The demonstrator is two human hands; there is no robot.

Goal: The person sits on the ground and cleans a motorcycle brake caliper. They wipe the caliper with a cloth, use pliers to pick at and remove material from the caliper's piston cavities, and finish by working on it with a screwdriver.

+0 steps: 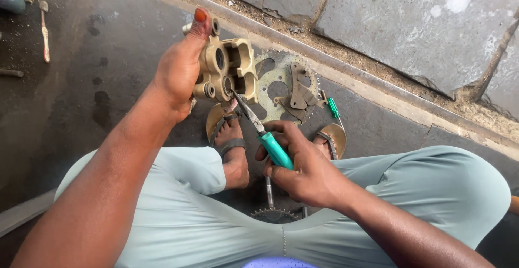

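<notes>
The left hand (pixel 178 70) grips a bronze brake caliper (pixel 227 68) around its side, thumb up. The right hand (pixel 303 168) squeezes teal-handled pliers (pixel 267 138), tips probably inside the caliper. It looks heavy, stiff, perhaps greasy. Behind the caliper, a sprocket (pixel 281 84) lies on dark wet pavement (pixel 108 57).

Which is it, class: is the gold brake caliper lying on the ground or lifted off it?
Lifted. The left hand holds the brake caliper up above the sprocket lying on the ground.
</notes>
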